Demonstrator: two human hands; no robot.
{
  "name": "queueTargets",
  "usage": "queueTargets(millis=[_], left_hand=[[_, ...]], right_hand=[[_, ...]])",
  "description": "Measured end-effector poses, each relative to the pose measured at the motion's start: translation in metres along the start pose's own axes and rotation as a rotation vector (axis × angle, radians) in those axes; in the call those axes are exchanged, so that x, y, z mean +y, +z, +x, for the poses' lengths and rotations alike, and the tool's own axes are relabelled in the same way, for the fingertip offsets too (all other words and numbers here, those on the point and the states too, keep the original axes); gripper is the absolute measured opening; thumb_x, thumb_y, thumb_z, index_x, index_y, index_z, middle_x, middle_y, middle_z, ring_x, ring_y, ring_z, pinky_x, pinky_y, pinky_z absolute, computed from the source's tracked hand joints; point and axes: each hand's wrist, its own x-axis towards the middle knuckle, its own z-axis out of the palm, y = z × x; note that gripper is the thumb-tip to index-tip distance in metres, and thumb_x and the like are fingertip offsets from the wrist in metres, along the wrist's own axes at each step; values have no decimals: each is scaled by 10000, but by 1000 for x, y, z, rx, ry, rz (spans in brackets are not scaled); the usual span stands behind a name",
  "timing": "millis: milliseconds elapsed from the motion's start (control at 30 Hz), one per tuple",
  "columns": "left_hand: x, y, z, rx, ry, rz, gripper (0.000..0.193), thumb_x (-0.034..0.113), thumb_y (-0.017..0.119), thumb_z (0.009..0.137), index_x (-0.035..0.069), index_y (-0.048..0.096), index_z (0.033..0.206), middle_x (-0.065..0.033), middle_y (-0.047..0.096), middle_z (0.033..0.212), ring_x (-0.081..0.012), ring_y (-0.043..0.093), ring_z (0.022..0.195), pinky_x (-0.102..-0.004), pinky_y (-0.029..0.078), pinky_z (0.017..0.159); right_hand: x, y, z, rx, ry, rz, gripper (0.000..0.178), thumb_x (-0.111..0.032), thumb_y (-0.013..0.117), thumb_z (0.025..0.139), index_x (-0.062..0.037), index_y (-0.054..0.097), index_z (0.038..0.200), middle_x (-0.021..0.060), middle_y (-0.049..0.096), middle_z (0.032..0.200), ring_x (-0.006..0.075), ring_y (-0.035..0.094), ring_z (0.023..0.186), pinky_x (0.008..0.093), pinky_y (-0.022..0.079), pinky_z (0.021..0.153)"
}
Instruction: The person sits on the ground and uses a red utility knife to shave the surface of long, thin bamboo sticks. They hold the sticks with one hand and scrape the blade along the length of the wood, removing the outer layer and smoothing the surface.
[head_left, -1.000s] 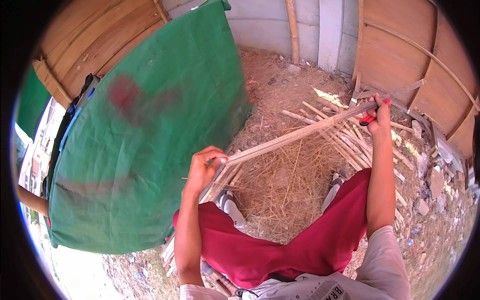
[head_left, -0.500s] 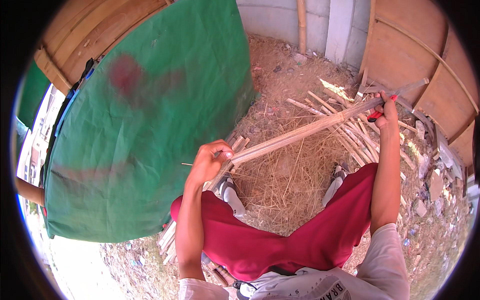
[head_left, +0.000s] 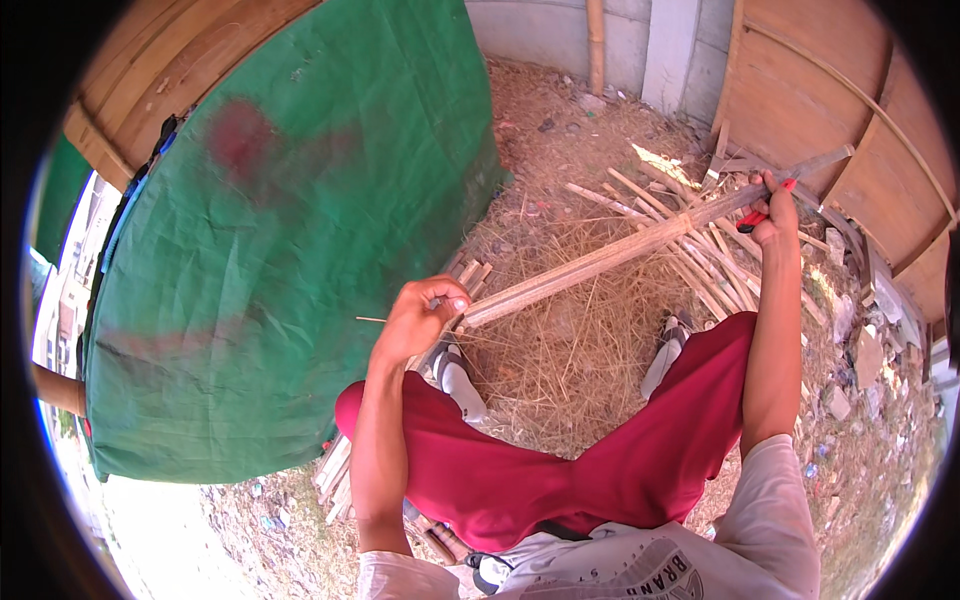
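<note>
Basically, closest risk is at the left hand (head_left: 415, 322): its thumb and forefinger look pinched on the near end of the long wooden slat (head_left: 580, 265), so a rough edge could splinter those fingertips if the wood slides. Just left of them pokes a thin stick (head_left: 371, 319) (can't tell if it's gripped or merely behind); it could snag the green tarp (head_left: 290, 270). From that pinch, the slat slants up and right over the straw (head_left: 555, 360). May be several strips together, can't tell; if so, a slack pinch lets them fan apart. Farther along, the right hand (head_left: 775, 215) has its fingers curled round slat and red-and-black tool (head_left: 752, 222) together. Weak point, I reckon: shared grip, tool could slip, and any bared edge (none I can make out) would meet skin. Loose sticks (head_left: 705, 275) lie on the ground below those fingers, a trip hazard. Past them, the slat's free end juts toward the brown panel (head_left: 805, 95); careless swing, it knocks.
</note>
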Motion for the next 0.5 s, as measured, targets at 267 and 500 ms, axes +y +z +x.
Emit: queueTargets(millis=[267, 500], left_hand=[[4, 3, -4, -73, -27, 3, 36, -15, 676, 871, -47, 669, 857, -80, 687, 854, -174, 612, 834, -340, 473, 810], [2, 5, -4, -52, 28, -21, 60, -10, 740, 831, -33, 705, 874, -81, 706, 878, -174, 642, 849, -337, 490, 814]], right_hand=[[-2, -8, 5, -53, -1, -54, 57, -225, 525, 1039, -210, 572, 1011, -114, 634, 767, 40, 291, 457, 310, 377, 717], [-3, -7, 3, -9, -14, -14, 76, -235, 523, 1045, -208, 569, 990, -108, 635, 774, 36, 303, 437, 275, 379, 608]])
